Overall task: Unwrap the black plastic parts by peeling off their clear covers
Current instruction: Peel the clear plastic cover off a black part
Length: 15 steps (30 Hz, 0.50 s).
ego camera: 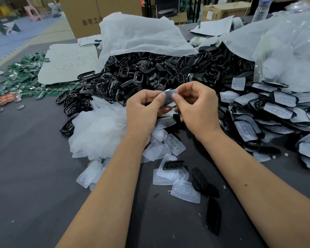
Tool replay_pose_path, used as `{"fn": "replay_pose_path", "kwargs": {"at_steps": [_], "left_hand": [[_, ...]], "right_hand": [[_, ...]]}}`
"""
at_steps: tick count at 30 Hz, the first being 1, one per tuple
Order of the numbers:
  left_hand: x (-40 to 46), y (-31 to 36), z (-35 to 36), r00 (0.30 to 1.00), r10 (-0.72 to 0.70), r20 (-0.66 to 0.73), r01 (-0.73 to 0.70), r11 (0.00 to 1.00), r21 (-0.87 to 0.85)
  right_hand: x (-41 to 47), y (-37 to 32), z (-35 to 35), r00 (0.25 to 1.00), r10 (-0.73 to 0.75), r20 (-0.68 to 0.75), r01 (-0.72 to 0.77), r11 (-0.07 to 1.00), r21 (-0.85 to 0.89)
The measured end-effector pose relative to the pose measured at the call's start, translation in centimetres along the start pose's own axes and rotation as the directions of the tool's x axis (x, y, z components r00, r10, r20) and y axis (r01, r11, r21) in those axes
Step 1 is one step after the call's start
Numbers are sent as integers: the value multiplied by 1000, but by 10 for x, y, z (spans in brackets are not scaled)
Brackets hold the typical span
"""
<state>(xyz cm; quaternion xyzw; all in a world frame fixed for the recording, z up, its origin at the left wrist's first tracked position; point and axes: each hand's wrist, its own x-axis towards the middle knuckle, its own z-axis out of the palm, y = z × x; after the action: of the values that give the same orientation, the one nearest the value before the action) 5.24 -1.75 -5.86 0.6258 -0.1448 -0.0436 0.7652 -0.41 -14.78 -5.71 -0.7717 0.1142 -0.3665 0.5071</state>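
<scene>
Carton (87,15) lettering "曲奇工", partly hidden.

Both forearms are bare right up to the frame's edge, no sleeves showing. The left hand (143,106) and right hand (197,108) wear no gloves, rings or watch.

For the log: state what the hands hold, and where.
Both hands, left and right, pinch one covered black part by its opposite ends, thumbs on the clear cover.
</scene>
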Motion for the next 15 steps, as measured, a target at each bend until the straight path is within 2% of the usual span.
{"fn": "replay_pose_path", "kwargs": {"at_steps": [6, 15], "left_hand": [[2, 2, 1, 999, -48, 3, 48, 999, -1], [3, 1, 1, 999, -49, -24, 49, 999, 16]], "right_hand": [[2, 4, -1, 990, 138, 11, -138, 978, 157], [3, 5, 0, 980, 191, 45, -197, 960, 201]]}}
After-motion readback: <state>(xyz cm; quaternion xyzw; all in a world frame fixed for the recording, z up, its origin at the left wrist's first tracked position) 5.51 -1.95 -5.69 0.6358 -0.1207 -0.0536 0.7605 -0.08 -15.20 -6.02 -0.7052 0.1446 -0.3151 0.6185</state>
